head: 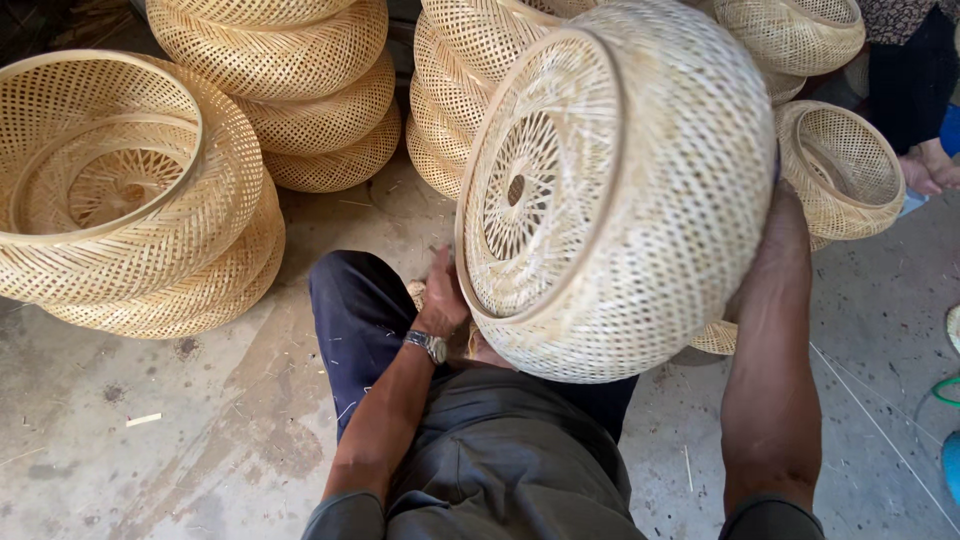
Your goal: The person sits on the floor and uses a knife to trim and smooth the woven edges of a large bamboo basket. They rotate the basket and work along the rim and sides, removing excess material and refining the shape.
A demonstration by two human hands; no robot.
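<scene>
A large round woven bamboo basket (pixel 640 190) is held up in front of me, tilted so its open rim and spoked base face left. My right hand (pixel 785 235) grips its far right side from behind, fingers hidden by the weave. My left hand (pixel 443 297), with a metal wristwatch, reaches under the basket's lower left rim near my knee; what its fingers touch is hidden. I sit on the floor in dark trousers.
Stacks of similar woven baskets stand at the left (pixel 130 200), back centre (pixel 310 90) and back right (pixel 845 165). Another person's foot (pixel 930 165) shows at the right edge. The concrete floor (pixel 150 440) has scraps and thin strips.
</scene>
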